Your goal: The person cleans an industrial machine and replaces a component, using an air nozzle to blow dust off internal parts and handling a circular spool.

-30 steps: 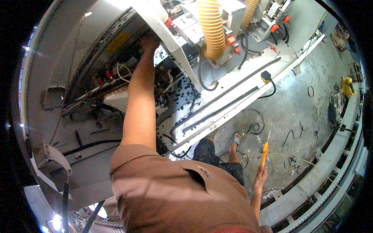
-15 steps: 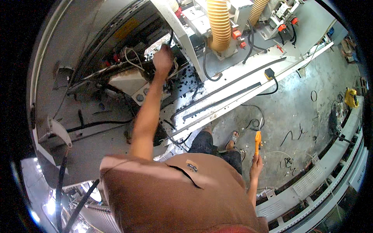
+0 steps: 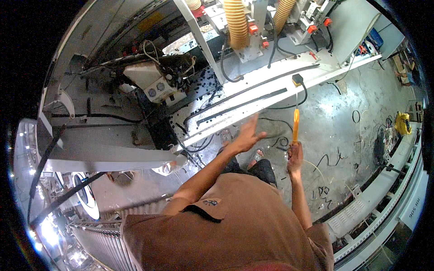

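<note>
My right hand [image 3: 295, 154] is wrapped round the lower end of an orange air blow gun [image 3: 295, 128] with a thin metal nozzle. The gun is held upright over the floor, its tip near the machine's front edge. My left hand [image 3: 247, 138] holds nothing; its fingers are spread and a little smeared by motion, just in front of the white machine ledge [image 3: 244, 107]. On that ledge lie long dark strips [image 3: 244, 106]. A black and yellow box [image 3: 297, 80] with a black cable rests at its edge, beyond the nozzle.
Ribbed yellow hoses [image 3: 236, 25] and red-knobbed fittings stand at the back. An opened machine bay [image 3: 158, 83] at the left holds a pale motor unit and scattered black bits. Cables and scraps lie on the concrete floor [image 3: 327, 119]. A grey conveyor rail [image 3: 361, 205] curves along the right.
My left hand has come out of the machine bay, moving right and nearer to me, and its fingers have spread. My right hand has raised the air blow gun slightly toward the ledge.
</note>
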The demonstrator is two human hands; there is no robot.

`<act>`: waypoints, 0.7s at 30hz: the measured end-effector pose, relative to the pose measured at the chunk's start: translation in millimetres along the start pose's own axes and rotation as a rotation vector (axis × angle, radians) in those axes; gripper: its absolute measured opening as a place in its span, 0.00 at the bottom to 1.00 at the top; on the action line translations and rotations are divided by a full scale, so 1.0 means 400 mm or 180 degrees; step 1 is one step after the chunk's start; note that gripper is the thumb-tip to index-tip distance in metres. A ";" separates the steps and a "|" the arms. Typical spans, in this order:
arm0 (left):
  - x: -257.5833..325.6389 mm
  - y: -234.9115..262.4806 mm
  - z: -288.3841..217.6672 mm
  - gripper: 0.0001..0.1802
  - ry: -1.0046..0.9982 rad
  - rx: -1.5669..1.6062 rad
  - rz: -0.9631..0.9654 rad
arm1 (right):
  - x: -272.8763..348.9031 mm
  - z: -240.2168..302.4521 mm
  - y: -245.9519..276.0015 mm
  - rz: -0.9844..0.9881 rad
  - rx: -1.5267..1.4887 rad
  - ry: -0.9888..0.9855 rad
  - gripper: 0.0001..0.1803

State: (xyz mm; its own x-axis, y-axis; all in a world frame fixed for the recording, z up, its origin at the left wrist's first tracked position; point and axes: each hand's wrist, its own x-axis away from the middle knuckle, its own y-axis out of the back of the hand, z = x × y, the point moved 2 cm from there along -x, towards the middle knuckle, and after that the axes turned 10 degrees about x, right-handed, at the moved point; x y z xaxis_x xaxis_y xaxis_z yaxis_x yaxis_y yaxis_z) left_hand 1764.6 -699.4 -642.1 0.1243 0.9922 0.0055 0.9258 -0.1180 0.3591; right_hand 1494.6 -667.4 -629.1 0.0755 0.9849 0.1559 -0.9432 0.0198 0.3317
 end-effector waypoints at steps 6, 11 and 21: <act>-0.061 -0.143 -0.301 0.39 0.0360 0.2417 -0.0517 | 0.020 0.110 -0.075 0.1262 -0.0521 -0.0031 0.22; -0.041 -0.008 -0.240 0.25 0.0699 0.2818 -0.2233 | 0.063 0.225 -0.080 0.2038 0.0577 0.0198 0.24; -0.418 0.987 0.219 0.46 0.1650 -0.1055 -0.2314 | 0.292 -0.319 0.101 0.1875 0.1764 -0.0098 0.13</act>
State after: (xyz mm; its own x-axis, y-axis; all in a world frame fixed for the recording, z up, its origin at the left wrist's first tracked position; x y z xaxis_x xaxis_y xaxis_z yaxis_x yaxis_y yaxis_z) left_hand 2140.4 -915.3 -582.9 -0.6895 0.7217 0.0613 0.5559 0.4731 0.6835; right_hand 1424.2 -529.6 -716.4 -0.3674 0.8017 0.4716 -0.5340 -0.5969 0.5987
